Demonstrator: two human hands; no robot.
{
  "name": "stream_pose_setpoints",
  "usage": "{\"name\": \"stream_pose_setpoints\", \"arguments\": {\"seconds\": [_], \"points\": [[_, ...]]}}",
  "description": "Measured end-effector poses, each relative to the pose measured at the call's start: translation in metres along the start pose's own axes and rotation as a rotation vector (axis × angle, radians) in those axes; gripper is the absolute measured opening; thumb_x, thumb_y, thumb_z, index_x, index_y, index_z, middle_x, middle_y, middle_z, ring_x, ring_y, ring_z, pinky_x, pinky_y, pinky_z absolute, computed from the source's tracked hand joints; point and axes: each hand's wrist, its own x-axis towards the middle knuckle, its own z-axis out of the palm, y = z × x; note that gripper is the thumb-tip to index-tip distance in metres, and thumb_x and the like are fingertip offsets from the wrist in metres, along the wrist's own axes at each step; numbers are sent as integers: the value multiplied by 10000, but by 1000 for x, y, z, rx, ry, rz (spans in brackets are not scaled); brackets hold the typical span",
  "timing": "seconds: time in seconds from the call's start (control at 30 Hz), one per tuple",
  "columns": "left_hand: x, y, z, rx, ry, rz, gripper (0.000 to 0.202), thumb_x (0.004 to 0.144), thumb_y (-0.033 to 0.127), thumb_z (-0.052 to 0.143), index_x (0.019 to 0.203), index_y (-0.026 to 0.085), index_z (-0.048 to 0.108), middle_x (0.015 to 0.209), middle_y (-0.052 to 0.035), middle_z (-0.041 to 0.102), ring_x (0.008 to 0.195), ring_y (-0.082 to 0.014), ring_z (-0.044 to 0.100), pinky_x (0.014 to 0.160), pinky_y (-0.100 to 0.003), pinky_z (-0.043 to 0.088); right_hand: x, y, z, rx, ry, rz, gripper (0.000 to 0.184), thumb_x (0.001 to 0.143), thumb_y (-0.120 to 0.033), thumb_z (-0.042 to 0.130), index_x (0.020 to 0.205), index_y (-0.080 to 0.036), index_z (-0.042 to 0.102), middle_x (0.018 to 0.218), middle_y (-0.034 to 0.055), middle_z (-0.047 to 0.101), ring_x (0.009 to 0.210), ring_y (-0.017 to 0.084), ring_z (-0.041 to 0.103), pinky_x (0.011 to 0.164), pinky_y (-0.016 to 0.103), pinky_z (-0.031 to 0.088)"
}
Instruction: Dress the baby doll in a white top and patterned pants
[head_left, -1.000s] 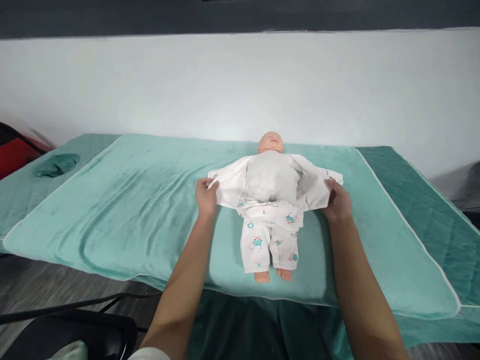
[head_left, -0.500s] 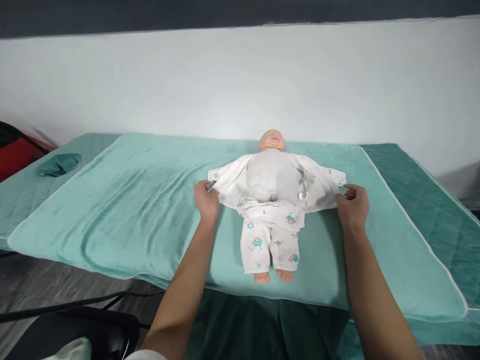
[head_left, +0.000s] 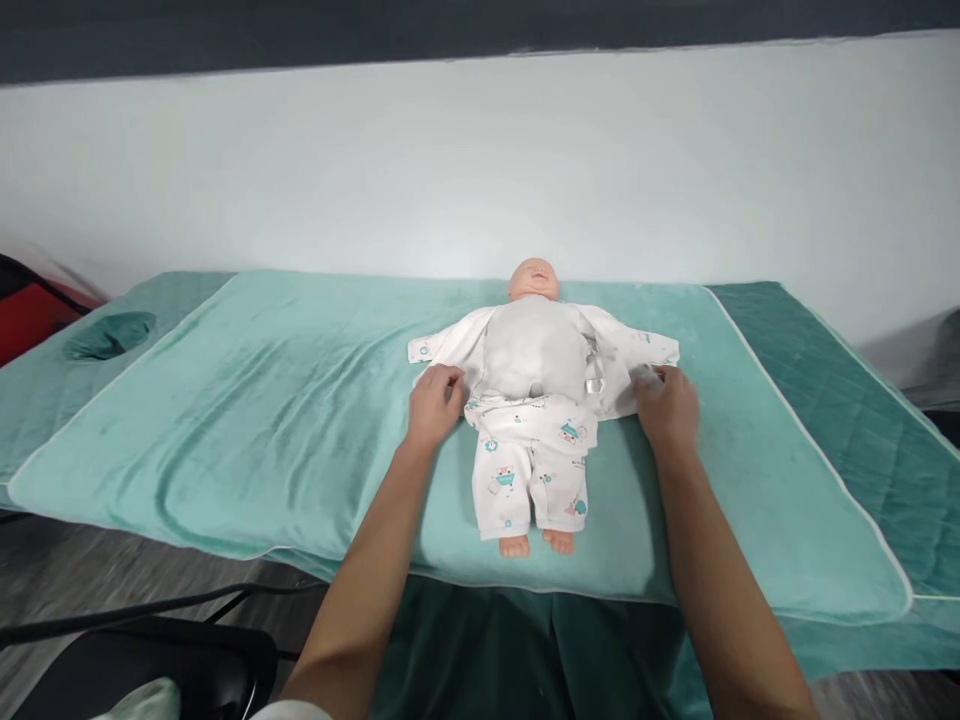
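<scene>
A baby doll (head_left: 534, 278) lies on its back, head toward the wall and bare feet toward me. Its white baby jacket (head_left: 619, 350) is spread open over both sides, showing the pale grey torso. Printed white trousers (head_left: 531, 480) cover the legs. My left hand (head_left: 435, 402) is closed at the jacket's left front edge, thumb and fingers pinching the cloth. On the other side my right hand (head_left: 669, 405) is closed on the right front edge. Both sleeves stretch outward, and no doll hands show at their cuffs.
The doll lies on a light green velvety cover (head_left: 225, 420) over a padded bed. A round face hole (head_left: 111, 335) is at the left end. Behind stands a white wall (head_left: 375, 170). A black chair (head_left: 142, 665) is at the lower left, a red item (head_left: 34, 322) at the far left.
Both hands have moved inward, toward the doll's torso, bringing the jacket's front edges in with them. The view has shifted slightly.
</scene>
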Motion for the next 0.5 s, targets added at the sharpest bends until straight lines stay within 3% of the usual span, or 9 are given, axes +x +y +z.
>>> {"name": "stream_pose_setpoints", "arguments": {"seconds": [0.13, 0.3, 0.4, 0.5], "points": [[-2, 7, -2, -70, -178, -57, 166, 924, 280, 522, 923, 244, 683, 893, -26, 730, 784, -192, 632, 726, -303, 426, -4, -2, -11, 55, -95, 134, 380, 759, -301, 602, 1129, -225, 635, 901, 60, 679, 750, 225, 564, 683, 327, 397], [-1, 10, -1, -61, -193, -160, 160, 895, 317, 580, 830, 271, 719, 706, -22, 702, 660, -209, 602, 642, -288, 341, -8, 4, -14, 92, -41, 123, 423, 692, -211, 584, 1108, -221, 662, 749, 16, 604, 647, 188, 487, 617, 304, 343], [0, 9, 1, -51, -175, -205, 145, 877, 331, 609, 816, 278, 729, 651, -22, 678, 625, -211, 579, 623, -282, 315, -9, 6, -11, 51, 49, 27, 450, 672, -173, 534, 1098, -203, 675, 829, 50, 605, 728, 213, 514, 674, 332, 405], [1, 8, 0, -84, -163, -221, 176, 890, 347, 586, 827, 271, 733, 649, -16, 674, 627, -197, 578, 629, -283, 333, -12, 2, -10, 2, 182, -168, 490, 673, -124, 511, 1135, -165, 670, 1088, 152, 612, 1010, 301, 559, 871, 448, 455]]}}
